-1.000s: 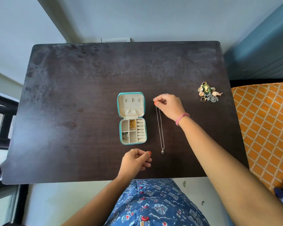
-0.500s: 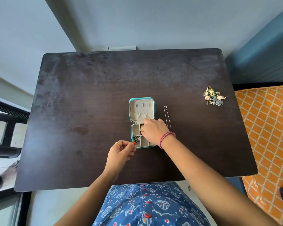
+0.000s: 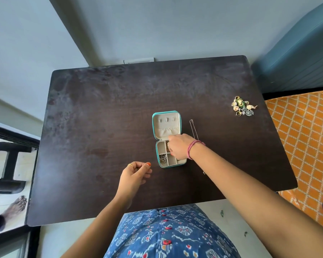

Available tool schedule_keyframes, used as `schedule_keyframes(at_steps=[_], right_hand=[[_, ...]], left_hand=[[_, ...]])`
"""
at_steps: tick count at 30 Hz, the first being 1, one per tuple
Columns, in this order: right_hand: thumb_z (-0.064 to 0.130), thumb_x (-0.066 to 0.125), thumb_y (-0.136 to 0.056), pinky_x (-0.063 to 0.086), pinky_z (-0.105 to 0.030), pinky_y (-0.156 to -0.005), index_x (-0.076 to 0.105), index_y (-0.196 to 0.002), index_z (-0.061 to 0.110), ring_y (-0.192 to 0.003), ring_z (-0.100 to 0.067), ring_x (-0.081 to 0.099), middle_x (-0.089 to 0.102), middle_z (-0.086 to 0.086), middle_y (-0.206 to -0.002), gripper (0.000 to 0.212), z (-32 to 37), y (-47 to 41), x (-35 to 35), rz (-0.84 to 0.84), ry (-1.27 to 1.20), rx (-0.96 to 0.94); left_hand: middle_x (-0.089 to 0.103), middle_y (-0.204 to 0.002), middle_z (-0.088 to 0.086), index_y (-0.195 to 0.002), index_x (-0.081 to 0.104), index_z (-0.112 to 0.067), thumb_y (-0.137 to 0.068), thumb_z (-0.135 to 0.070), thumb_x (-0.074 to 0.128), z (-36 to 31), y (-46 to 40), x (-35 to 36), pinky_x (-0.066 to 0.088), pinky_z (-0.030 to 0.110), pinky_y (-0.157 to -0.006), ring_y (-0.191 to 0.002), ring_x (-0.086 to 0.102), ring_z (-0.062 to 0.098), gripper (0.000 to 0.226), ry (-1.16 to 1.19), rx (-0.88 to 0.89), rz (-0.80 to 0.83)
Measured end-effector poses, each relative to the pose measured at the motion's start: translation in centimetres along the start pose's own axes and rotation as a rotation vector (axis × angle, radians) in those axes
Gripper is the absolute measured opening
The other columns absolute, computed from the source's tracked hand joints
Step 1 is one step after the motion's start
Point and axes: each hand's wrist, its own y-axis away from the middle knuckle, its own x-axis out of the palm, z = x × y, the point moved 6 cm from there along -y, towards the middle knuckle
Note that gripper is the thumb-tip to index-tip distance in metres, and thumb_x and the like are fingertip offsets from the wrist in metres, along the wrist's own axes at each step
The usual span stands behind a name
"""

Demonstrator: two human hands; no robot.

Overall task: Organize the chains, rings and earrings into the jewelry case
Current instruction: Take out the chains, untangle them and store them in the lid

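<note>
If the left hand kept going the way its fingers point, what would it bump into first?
Probably the jewelry case: the left hand has its fingers aimed up and right toward the case's near left corner. Only bare table lies between, though height is hard to judge.

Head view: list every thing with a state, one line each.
jewelry case: open, lid flat on the table.
silver chain: stretched on the table, right of the case.
jewelry pile: heaped near the right edge.
right hand: over the case's compartments.
left hand: curled, apparently empty.

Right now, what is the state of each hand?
Left hand: fingers loosely curled, holding nothing visible.
Right hand: reaching into the jewelry case; grip cannot be told.
</note>
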Motion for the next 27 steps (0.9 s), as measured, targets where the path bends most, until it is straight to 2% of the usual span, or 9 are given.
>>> schedule_keyframes(at_steps=[4,8,11,15,18,21,23,25,27], right_hand=[[0.017,0.064,-0.082,0.054,-0.032,-0.072,0.072,-0.077,0.013,-0.08,-0.018,0.065,0.071,-0.001,-0.092,0.01,-1.3,-0.4,-0.6,0.017,-0.27,0.05],[0.021,0.068,-0.082,0.042,-0.018,-0.067,0.075,-0.082,0.019,-0.072,-0.003,0.059,0.07,0.007,-0.083,0.007,-1.8,0.8,-1.7,-0.055,-0.519,0.048],[0.022,0.071,-0.079,0.04,-0.008,-0.065,0.075,-0.085,0.017,-0.07,0.002,0.058,0.067,0.01,-0.082,0.009,-1.9,2.5,-3.8,-0.141,-0.665,0.027],[0.014,0.074,-0.079,0.048,-0.014,-0.071,0.073,-0.083,0.013,-0.067,0.0,0.061,0.071,0.004,-0.078,0.004,-2.1,5.0,-7.8,-0.226,-0.971,-0.031],[0.002,0.067,-0.084,0.051,-0.017,-0.069,0.07,-0.084,0.012,-0.065,-0.006,0.062,0.069,-0.008,-0.076,0.011,-1.6,6.7,-11.4,-0.277,-1.192,-0.142],[0.001,0.063,-0.087,0.053,-0.021,-0.068,0.069,-0.089,0.01,-0.063,-0.007,0.062,0.065,-0.009,-0.072,0.011,-0.9,8.1,-15.2,-0.336,-1.27,-0.223],[0.003,0.063,-0.088,0.052,-0.019,-0.061,0.068,-0.091,0.008,-0.059,-0.008,0.063,0.065,-0.007,-0.07,0.008,-0.6,8.8,-17.2,-0.365,-1.291,-0.249],[0.007,0.063,-0.089,0.048,-0.019,-0.056,0.068,-0.092,0.009,-0.056,-0.01,0.062,0.064,-0.006,-0.068,0.006,-0.4,9.2,-18.8,-0.391,-1.301,-0.269],[0.011,0.063,-0.09,0.048,-0.023,-0.055,0.067,-0.091,0.012,-0.053,-0.011,0.058,0.061,-0.003,-0.066,0.005,-0.5,9.6,-20.3,-0.425,-1.333,-0.286]], left_hand=[[0.071,-0.073,-0.002,-0.087,0.064,-0.01,-0.092,-0.021,0.062,-0.2,0.2,-0.2,0.046,0.022,-0.059,-0.067,0.061,0.01,0.012,0.003,0.013,0.004],[0.071,-0.074,-0.002,-0.086,0.064,-0.01,-0.092,-0.022,0.062,-0.9,0.2,-0.8,0.045,0.021,-0.059,-0.069,0.062,0.011,0.013,-0.001,0.061,-0.015],[0.071,-0.072,-0.003,-0.083,0.064,-0.011,-0.092,-0.019,0.063,-2.8,0.0,-1.4,0.046,0.019,-0.059,-0.066,0.062,0.009,0.012,0.007,0.145,-0.037],[0.074,-0.075,-0.006,-0.086,0.064,-0.014,-0.092,-0.009,0.06,-7.3,-0.3,-1.3,0.05,0.02,-0.07,-0.075,0.066,0.007,0.009,0.034,0.29,0.018],[0.073,-0.1,-0.007,-0.103,0.063,-0.018,-0.089,0.007,0.054,-11.9,0.2,-0.3,0.048,0.021,-0.085,-0.095,0.066,0.003,0.03,-0.045,0.476,0.154],[0.064,-0.119,-0.004,-0.123,0.052,-0.016,-0.079,0.002,0.05,-16.6,1.3,1.1,0.045,0.018,-0.092,-0.112,0.059,0.002,0.048,-0.089,0.638,0.309],[0.061,-0.125,0.002,-0.127,0.05,-0.016,-0.077,0.0,0.048,-19.1,1.8,1.6,0.044,0.024,-0.098,-0.118,0.056,0.008,0.052,-0.077,0.691,0.362],[0.062,-0.117,0.005,-0.119,0.053,-0.016,-0.074,0.005,0.045,-21.0,2.4,2.2,0.044,0.03,-0.098,-0.112,0.058,0.013,0.05,-0.059,0.726,0.408],[0.063,-0.099,0.005,-0.108,0.054,-0.013,-0.067,0.008,0.043,-22.2,2.7,2.4,0.047,0.027,-0.085,-0.097,0.058,0.02,0.047,-0.036,0.732,0.434]])
